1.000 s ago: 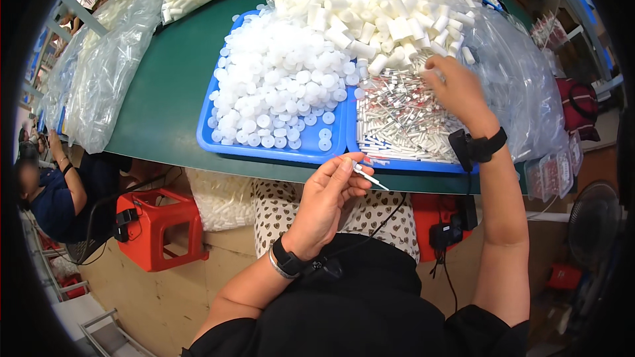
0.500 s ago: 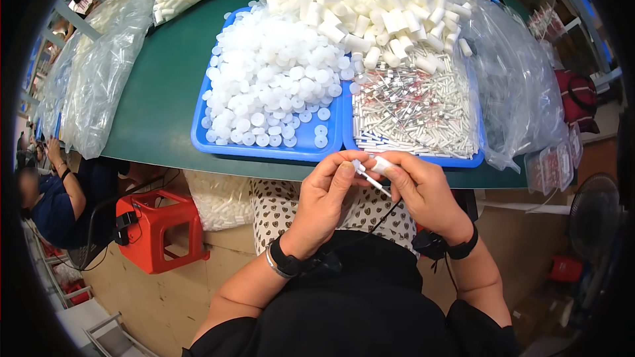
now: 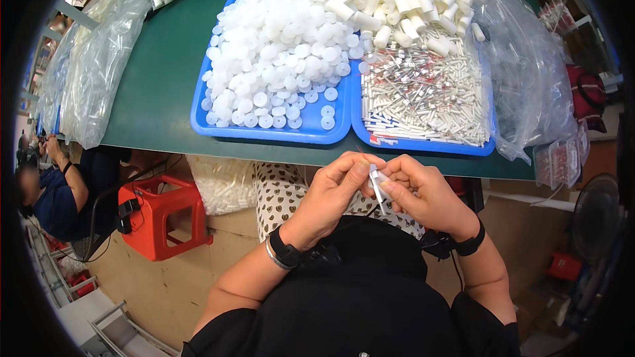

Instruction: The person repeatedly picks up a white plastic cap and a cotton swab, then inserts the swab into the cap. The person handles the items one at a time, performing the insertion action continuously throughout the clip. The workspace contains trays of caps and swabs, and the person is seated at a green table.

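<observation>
Just in front of the table edge, my two hands meet over my lap. My left hand (image 3: 333,190) is closed, thumb and fingers pinching a thin white rod (image 3: 379,199) with a small white block at its upper end; the rod points down toward me. A fine red wire seems to rise from its top. Opposite, my right hand (image 3: 426,193) is closed on a short white cylinder (image 3: 383,178), mostly covered by the fingers and touching or very near the rod's block. Beyond the hands lies a blue tray (image 3: 264,133) of translucent white discs (image 3: 264,59).
A second blue tray (image 3: 430,148) holds many thin white rods with wires (image 3: 423,99). Thick white cylinders (image 3: 403,3) spill from a plastic bag behind it. Clear bags (image 3: 102,86) lie at left on the green table (image 3: 155,79). A red stool (image 3: 162,218) and a seated person (image 3: 63,188) are left.
The rod has swung to point more steeply downward, and the white cylinder has become more hidden by my right fingers. The view has shifted slightly. Both hands keep their hold.
</observation>
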### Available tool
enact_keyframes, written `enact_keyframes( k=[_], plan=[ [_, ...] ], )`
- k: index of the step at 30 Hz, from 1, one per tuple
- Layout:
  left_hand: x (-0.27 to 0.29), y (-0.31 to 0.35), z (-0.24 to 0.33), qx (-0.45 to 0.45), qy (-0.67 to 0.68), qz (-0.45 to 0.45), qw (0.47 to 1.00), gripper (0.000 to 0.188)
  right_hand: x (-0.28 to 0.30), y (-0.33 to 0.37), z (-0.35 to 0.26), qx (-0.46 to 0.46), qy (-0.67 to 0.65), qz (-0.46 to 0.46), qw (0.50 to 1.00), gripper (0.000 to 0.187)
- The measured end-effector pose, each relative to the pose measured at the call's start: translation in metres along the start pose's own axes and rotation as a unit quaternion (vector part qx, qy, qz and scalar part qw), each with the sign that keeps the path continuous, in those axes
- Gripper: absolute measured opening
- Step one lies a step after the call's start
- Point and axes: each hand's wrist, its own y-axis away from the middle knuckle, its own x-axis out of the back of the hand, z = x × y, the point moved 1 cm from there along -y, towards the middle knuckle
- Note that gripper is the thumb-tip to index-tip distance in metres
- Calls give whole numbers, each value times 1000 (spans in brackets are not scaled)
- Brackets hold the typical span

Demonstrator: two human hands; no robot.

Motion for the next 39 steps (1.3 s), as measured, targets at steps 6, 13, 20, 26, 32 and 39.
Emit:
enact_keyframes(
  k=[6,13,20,26,32,39],
  plan=[
    [-2,-4,-11,-38,-50,8,998,30,5,-1,10,-63,-263,-14,963,17],
    [-18,0,-4,-10,-22,19,1000,35,11,5,11,-24,-267,-21,963,20],
    [-5,-5,-6,10,65,5,998,18,120,9,-10,81,376,328,863,18],
    [-15,-5,-4,48,95,-59,992,12,235,10,58,68,645,356,673,25],
    [-15,-1,1,60,33,-34,997,18,226,2,48,-90,693,364,616,15],
    [-8,-9,2,26,70,-33,997,23,174,26,-5,128,553,455,686,19]
  ],
)
